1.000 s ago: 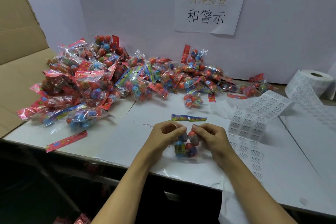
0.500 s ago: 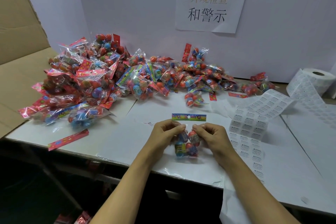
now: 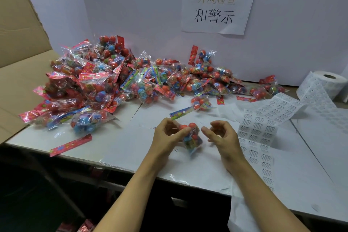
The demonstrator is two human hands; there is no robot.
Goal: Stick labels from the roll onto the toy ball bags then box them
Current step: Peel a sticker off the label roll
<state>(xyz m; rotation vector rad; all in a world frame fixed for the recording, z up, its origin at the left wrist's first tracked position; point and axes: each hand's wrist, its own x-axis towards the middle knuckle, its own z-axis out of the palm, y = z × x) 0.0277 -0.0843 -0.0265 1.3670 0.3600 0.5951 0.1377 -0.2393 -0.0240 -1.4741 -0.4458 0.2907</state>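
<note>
Crinkly clear ball bag (image 3: 191,137), left hand (image 3: 165,135) holding

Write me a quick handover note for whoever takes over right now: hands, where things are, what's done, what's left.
Left hand grips one toy ball bag just above the table.
Right hand is beside it, fingers loosely curled, holding nothing.
Label strip trails from the roll at right.
Pile of bags lies at the back left; cardboard box is at the left.
Whether the held bag bears a label can't be seen. Left: check it, box it, then work through the pile.
</note>
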